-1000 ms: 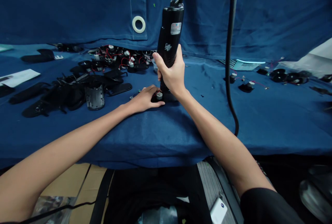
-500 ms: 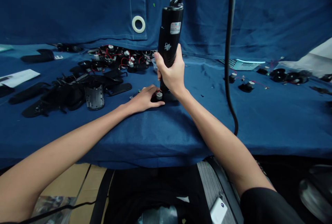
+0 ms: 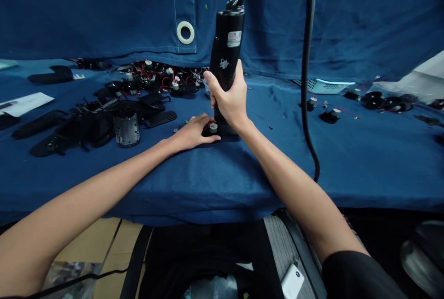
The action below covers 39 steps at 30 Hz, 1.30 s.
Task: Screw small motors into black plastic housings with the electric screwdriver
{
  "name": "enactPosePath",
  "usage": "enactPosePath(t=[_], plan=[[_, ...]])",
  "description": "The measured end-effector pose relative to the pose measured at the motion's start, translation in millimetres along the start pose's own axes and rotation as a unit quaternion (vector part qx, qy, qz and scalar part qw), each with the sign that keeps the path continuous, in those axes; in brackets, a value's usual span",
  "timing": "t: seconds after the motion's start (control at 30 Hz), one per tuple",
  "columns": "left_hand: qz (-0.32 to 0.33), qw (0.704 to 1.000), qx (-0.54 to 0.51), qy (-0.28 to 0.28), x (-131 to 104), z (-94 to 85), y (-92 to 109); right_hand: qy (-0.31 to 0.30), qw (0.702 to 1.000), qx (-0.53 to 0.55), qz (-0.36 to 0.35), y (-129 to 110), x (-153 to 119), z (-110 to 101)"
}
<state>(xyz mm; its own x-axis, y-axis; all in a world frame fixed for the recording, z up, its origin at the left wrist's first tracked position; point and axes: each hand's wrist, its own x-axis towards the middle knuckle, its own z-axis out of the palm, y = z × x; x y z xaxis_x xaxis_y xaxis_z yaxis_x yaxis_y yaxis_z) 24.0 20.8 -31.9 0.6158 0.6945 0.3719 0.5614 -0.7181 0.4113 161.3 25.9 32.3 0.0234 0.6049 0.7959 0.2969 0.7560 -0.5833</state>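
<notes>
My right hand (image 3: pixel 231 95) is wrapped round a black electric screwdriver (image 3: pixel 227 49) with a silver ring and a cord at its top. The tool stands nearly upright, its lower end pointing down at a dark housing with a small silver motor (image 3: pixel 212 127). My left hand (image 3: pixel 194 133) grips that housing against the blue cloth, thumb along the near side and fingers on the far side. My fingers and the tool cover much of the housing, and the tool's tip is hidden.
Black plastic shells (image 3: pixel 100 123) lie heaped on the left. Behind them sit several motors with red wires (image 3: pixel 173 79). A black cable (image 3: pixel 307 82) hangs right of the tool. At the back right are a light-blue basket (image 3: pixel 324 86) and more motor parts (image 3: pixel 331 115).
The top of the screwdriver has leaned very slightly left. Both hands stay in nearly the same place.
</notes>
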Motion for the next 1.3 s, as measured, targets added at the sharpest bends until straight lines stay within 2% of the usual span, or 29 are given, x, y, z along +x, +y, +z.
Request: enactPosePath(t=[0.33, 0.73, 1.07, 1.3], plan=[[0.001, 1.0, -0.003, -0.002, -0.3, -0.5, 0.6, -0.021, 1.0, 0.0, -0.007, 1.2, -0.2, 0.1], [0.004, 1.0, 0.0, 0.0, 0.0, 0.3, -0.2, 0.01, 1.0, 0.01, 0.009, 2.4, 1.2, 2.6], [-0.003, 1.0, -0.003, -0.009, 0.7, -0.4, -0.3, -0.001, 0.998, 0.037, 0.05, -8.5, -0.9, -1.5], [-0.006, 1.0, -0.006, -0.005, 0.1, -1.4, 1.3, 0.009, 1.0, 0.012, 0.025, -6.8, 0.2, -0.4]])
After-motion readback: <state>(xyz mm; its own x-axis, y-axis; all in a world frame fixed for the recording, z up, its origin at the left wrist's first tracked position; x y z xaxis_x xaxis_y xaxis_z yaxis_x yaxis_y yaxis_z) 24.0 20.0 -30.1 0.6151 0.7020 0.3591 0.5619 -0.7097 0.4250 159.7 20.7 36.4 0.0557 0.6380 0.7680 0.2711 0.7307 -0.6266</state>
